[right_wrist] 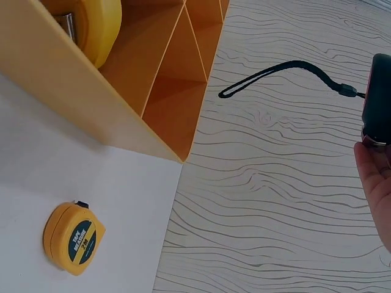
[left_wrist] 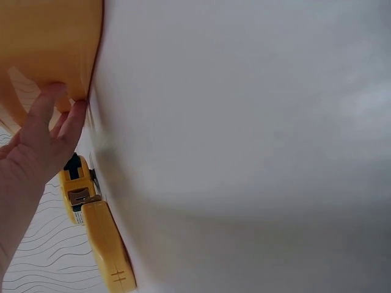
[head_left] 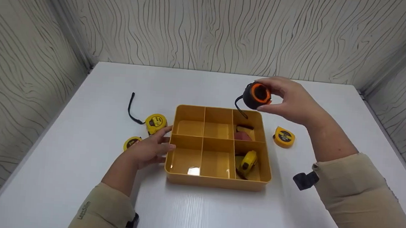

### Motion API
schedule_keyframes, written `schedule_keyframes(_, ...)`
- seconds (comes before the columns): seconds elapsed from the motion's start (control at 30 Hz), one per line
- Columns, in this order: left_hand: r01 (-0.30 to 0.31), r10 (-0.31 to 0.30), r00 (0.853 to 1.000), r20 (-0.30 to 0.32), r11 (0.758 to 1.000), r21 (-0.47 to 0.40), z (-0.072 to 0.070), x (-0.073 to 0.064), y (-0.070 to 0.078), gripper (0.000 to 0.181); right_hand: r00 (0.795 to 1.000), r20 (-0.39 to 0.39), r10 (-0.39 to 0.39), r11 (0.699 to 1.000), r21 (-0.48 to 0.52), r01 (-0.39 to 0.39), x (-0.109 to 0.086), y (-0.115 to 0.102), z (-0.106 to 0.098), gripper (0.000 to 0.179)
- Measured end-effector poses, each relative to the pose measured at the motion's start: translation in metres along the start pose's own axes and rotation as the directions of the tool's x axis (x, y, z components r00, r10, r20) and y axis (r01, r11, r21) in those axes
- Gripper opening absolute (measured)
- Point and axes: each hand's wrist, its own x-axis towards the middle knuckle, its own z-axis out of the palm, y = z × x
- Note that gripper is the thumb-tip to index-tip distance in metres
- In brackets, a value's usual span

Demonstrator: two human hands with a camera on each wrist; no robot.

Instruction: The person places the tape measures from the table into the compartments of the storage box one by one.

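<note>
My right hand (head_left: pixel 291 100) pinches a black and orange tape measure (head_left: pixel 258 95) above the back right corner of a yellow divided box (head_left: pixel 216 182). The tape measure's black strap (right_wrist: pixel 293 64) dangles freely. At the box's left side, my left hand (head_left: pixel 150 149) rests its extended fingers (left_wrist: pixel 46 104) against the outer wall. A yellow tape measure (head_left: pixel 248 162) stands in the front right compartment. In the back right compartment lies a reddish object (head_left: pixel 243 136), its kind unclear. The other compartments hold nothing visible.
Right of the box lies another yellow tape measure (head_left: pixel 284 137). Two more are by my left hand: a strapped yellow one (head_left: pixel 156 122) and a second yellow one (head_left: pixel 129 143), partly hidden by the hand. Wood-patterned walls (head_left: pixel 209 28) enclose the white table (head_left: pixel 120 76).
</note>
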Motion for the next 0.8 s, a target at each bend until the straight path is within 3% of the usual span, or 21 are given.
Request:
schedule_keyframes(0.33,0.009,-0.009,1.0,-0.001,1.0,0.015,0.0,0.0,0.001,0.074,0.997,0.079,-0.024,0.999,0.041,0.021,0.015,-0.013,0.025,0.055)
schedule_keyframes(0.63,0.002,-0.002,1.0,0.011,1.0,-0.007,0.001,0.0,0.0,0.075,0.984,0.164,0.066,0.998,-0.005,-0.066,0.025,-0.011,0.047,0.055)
schedule_keyframes(0.8,0.002,-0.002,1.0,0.01,1.0,-0.006,0.001,0.0,0.0,0.075,0.976,0.202,0.077,0.997,-0.013,-0.076,0.028,-0.006,0.057,0.054)
